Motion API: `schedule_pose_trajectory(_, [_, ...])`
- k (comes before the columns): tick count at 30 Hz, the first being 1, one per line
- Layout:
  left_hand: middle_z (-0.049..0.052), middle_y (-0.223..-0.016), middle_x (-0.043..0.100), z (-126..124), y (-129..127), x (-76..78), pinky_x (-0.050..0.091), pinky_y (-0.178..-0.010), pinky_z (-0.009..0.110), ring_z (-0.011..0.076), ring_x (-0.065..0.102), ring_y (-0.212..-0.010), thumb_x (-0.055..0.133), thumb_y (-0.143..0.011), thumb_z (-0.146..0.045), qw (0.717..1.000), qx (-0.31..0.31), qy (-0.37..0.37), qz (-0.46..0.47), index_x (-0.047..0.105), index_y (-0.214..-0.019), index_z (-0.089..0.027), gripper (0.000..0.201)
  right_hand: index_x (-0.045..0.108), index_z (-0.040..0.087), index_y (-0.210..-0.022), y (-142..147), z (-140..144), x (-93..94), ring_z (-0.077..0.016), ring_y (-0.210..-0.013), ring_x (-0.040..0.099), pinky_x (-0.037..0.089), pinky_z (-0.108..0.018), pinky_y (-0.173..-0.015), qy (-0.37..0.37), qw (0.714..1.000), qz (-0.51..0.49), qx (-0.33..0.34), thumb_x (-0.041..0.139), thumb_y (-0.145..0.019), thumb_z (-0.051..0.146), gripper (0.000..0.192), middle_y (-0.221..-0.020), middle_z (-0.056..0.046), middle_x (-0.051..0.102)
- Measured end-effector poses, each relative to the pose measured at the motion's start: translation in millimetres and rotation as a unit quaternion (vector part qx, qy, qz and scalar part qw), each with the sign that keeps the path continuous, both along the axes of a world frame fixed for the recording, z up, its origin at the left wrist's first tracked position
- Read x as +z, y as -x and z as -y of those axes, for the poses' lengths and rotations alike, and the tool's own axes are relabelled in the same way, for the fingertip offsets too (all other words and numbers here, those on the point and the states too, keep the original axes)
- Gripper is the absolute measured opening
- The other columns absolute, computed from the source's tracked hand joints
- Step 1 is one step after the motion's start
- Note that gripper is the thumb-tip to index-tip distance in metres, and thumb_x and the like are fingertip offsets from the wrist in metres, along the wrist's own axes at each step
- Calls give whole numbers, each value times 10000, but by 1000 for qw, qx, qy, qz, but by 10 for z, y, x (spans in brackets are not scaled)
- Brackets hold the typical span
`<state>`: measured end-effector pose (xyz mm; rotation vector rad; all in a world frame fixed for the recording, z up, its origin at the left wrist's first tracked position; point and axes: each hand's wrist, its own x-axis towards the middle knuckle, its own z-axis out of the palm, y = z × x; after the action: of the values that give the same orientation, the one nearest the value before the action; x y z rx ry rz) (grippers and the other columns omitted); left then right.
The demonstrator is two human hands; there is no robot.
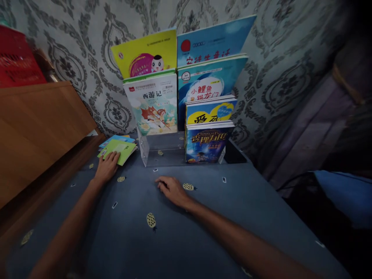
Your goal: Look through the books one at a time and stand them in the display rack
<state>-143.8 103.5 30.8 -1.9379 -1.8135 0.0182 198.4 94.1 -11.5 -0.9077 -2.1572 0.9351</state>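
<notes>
My left hand (pixel 107 166) rests flat on a green booklet (pixel 123 149), the top one of a small pile with a blue booklet (pixel 116 138) under it, lying at the left on a blue-grey patterned cloth (pixel 203 232). My right hand (pixel 171 190) lies palm down on the cloth with curled fingers, holding nothing, just in front of a clear acrylic book stand (pixel 145 149). The stand holds several children's books in tiers: a yellow one (pixel 145 52), a white one (pixel 154 102), a light blue one (pixel 212 38) and a dark blue one (pixel 206 141) in front.
A wooden headboard or cabinet (pixel 37 128) runs along the left. A red crate (pixel 14 58) sits behind it. Patterned wallpaper (pixel 276 58) backs the stand. Dark fabric and a blue item (pixel 345 193) lie at the right.
</notes>
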Motion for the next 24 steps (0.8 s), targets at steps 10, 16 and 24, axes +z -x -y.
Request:
schedule_pose_trajectory(10, [196,-1526,492,140,-57,-57,390,-1109,589,339,476,-1407,350,-890,-101,999,21,6,46,444,-1510,-128,628,739,197,-1078,-8,9,-2,-185,-806,688,498,-284,-774,-15,1000,1,-10,511,-908,125,293,-885,-41,765])
schedule_pose_trajectory(16, [187,-1483,544,503,-56,-181,465,-1095,482,309,562,-1338,367,-873,-95,997,5,42,60,519,-1457,-116,604,734,199,-1080,-15,17,21,-180,-792,687,500,-285,-771,-10,1000,-5,-1,517,-907,114,290,-890,-38,766])
schedule_pose_trajectory(24, [129,-1452,590,919,-41,-112,454,-1127,444,280,554,-1351,421,-818,-103,990,-21,113,77,556,-1431,-155,630,737,172,-1098,-7,11,19,-193,-868,694,492,-289,-803,-1,1000,6,5,517,-911,110,295,-935,-58,764])
